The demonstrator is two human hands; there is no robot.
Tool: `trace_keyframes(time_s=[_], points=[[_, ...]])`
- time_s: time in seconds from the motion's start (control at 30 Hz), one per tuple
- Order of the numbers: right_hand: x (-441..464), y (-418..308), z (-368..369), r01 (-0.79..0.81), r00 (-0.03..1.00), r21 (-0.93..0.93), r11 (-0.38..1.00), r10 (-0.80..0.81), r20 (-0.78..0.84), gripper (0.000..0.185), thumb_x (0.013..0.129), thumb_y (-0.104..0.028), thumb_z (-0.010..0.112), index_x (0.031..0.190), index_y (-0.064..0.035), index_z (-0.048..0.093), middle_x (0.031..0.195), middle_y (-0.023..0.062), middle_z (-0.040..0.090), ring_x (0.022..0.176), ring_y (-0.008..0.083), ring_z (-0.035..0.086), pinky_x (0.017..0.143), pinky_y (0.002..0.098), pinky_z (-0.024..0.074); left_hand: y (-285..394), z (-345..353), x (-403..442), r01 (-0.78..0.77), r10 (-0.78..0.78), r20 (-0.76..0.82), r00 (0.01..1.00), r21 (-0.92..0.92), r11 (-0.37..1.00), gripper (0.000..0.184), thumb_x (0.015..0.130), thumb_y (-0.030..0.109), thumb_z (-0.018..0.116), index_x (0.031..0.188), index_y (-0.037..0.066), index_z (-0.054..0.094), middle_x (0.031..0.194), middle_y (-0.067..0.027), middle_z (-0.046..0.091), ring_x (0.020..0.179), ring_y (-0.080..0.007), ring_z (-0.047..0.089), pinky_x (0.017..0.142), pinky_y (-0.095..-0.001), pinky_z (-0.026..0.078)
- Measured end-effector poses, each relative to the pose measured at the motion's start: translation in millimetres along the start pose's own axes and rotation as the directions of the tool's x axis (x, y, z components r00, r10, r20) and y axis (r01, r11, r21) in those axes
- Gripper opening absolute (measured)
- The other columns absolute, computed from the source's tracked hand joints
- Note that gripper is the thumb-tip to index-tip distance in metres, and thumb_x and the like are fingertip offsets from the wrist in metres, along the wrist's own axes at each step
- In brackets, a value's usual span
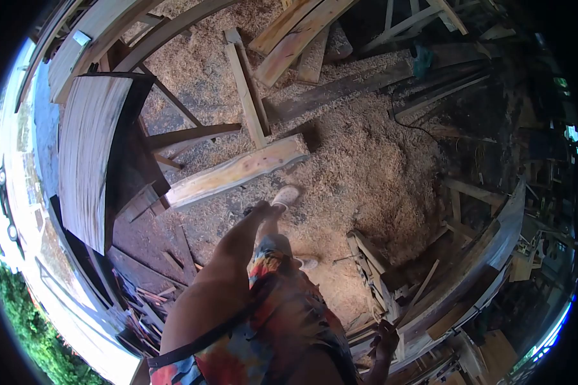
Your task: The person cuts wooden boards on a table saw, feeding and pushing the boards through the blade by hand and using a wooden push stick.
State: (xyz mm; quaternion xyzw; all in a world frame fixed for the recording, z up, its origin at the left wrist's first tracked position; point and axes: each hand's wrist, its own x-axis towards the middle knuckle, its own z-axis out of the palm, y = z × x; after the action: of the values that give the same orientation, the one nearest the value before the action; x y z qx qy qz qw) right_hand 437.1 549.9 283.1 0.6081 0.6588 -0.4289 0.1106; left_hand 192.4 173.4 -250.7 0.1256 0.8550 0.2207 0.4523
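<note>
Pale plank (pixel 237 171) lies beyond left hand (pixel 258 210), long axis crosswise, right end farther | right hand (pixel 385 340) farther from it | hands apart, grips cannot be told

plank (pixel 241 168) left of shavings heap (pixel 392 173)

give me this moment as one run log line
left hand: near shoe, grip unclear | right hand: near wood pieces, grip unclear | light plank: beyond left hand | shavings: heaped

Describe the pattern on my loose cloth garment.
Your garment: blotchy red, orange and blue; best in head view.
</note>
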Motion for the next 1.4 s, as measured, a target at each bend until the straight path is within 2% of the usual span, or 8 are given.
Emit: trace_keyframes(time_s=[0.07, 0.2, 0.3, 0.5, 0.63, 0.87, 1.2, 1.4], points=[[10.3, 29.1, -10.8, 0.146, 0.985, -0.055, 0.988, -0.15, -0.081, 0.031, 0.085, -0.014, 0.068, 0.11, 0.0029, 0.063, 0.075, 0.006, 0.068, 0.055, 0.0084, 0.054, 0.05, 0.025, 0.0439, 36.6, -2.6, -41.1, 0.33, -0.271, 0.242, 0.932, -0.253, 0.909, 0.049, 0.091, 0.048, 0.058, 0.107, 0.003, 0.068, 0.084, -0.0146, 0.071, 0.078, -0.0235, 0.071, 0.066, -0.043, 0.057], [42.6, 111.4, -37.5, 0.573, 0.786, 0.054, 0.817, -0.53, -0.318, 0.019, 0.087, -0.015, 0.067, 0.094, 0.0022, 0.068, 0.079, 0.0039, 0.065, 0.063, 0.0109, 0.057, 0.059, 0.027, 0.0461, 45.0, -8.3, -66.5, -0.046, 0.042, 0.371, 0.928, 0.002, 0.999, 0.048, 0.092, 0.047, 0.058, 0.111, 0.004, 0.066, 0.085, -0.0123, 0.07, 0.073, -0.0228, 0.07, 0.063, -0.0428, 0.058], [34.9, 90.8, -46.2, 0.001, 0.905, -0.063, 0.998, -0.028, -0.425, 0.018, 0.09, -0.019, 0.064, 0.088, -0.002, 0.071, 0.064, -0.0017, 0.057, 0.058, 0.0081, 0.052, 0.053, 0.027, 0.0398, 65.4, -20.9, -56.3, 0.523, -0.226, 0.535, 0.814, -0.508, 0.685, 0.039, 0.091, 0.046, 0.059, 0.11, 0.011, 0.059, 0.092, -0.0052, 0.065, 0.064, -0.0231, 0.063, 0.059, -0.0391, 0.055], [92.1, 158.4, -81.1, 0.091, 0.613, 0.062, 0.994, -0.007, -0.79, 0.053, 0.079, -0.046, 0.073, 0.098, 0.0024, 0.064, 0.07, 0.0114, 0.059, 0.058, 0.0207, 0.058, 0.054, 0.0354, 0.0454, 107.5, -95.7, -48.7, 0.41, -0.285, 0.304, 0.909, -0.535, 0.738, 0.036, 0.091, 0.042, 0.063, 0.105, 0.008, 0.058, 0.084, -0.0073, 0.062, 0.055, -0.0223, 0.057, 0.049, -0.0365, 0.049], [109.9, 194.6, -82.6, -0.06, 0.861, 0.409, 0.91, 0.255, -0.441, 0.069, 0.074, -0.06, 0.073, 0.106, 0.0016, 0.064, 0.076, 0.0133, 0.063, 0.064, 0.0241, 0.061, 0.06, 0.0394, 0.0481, 151.8, -112.1, -46.3, 0.237, -0.179, 0.172, 0.969, -0.423, 0.875, 0.045, 0.092, 0.045, 0.061, 0.117, 0.008, 0.053, 0.098, -0.0084, 0.064, 0.075, -0.0251, 0.064, 0.066, -0.0428, 0.055], [169.0, 210.6, -43.0, 0.135, 0.988, 0.991, 0.014, 0.077, -0.136, 0.033, 0.086, -0.037, 0.073, 0.081, -0.007, 0.059, 0.061, 0.0004, 0.049, 0.043, 0.0084, 0.035, 0.041, 0.0265, 0.0316, 343.8, -13.7, -80.1, -0.034, 0.189, 0.297, 0.936, -0.458, 0.888, 0.041, 0.09, 0.041, 0.063, 0.111, 0.006, 0.06, 0.099, -0.0112, 0.066, 0.075, -0.0231, 0.065, 0.065, -0.0384, 0.054], [124.1, 335.2, -59.2, 0.357, 0.921, 0.909, 0.213, 0.08, -0.381, 0.023, 0.088, -0.027, 0.069, 0.08, -0.008, 0.058, 0.06, -0.0005, 0.047, 0.048, 0.0122, 0.045, 0.046, 0.0282, 0.0375, 632.7, 137.9, -223.6, -0.792, 0.801, 0.147, 0.58, -0.13, 0.597, 0.056, 0.09, 0.035, 0.066, 0.127, -0.005, 0.052, 0.101, -0.0158, 0.069, 0.09, -0.0237, 0.068, 0.08, -0.0313, 0.053], [-22.4, 455.0, -13.8, 0.202, 0.938, 0.979, -0.028, 0.292, -0.185, 0.029, 0.086, -0.025, 0.069, 0.101, -0.0008, 0.063, 0.063, 0.0016, 0.054, 0.05, 0.0135, 0.052, 0.049, 0.0269, 0.0448, 658.2, 183.8, -239.7, -0.737, 0.75, -0.05, 0.659, 0.156, 0.658, 0.078, 0.087, 0.043, 0.067, 0.136, -0.01, 0.038, 0.123, -0.034, 0.054, 0.111, -0.0428, 0.057, 0.095, -0.0437, 0.047]])
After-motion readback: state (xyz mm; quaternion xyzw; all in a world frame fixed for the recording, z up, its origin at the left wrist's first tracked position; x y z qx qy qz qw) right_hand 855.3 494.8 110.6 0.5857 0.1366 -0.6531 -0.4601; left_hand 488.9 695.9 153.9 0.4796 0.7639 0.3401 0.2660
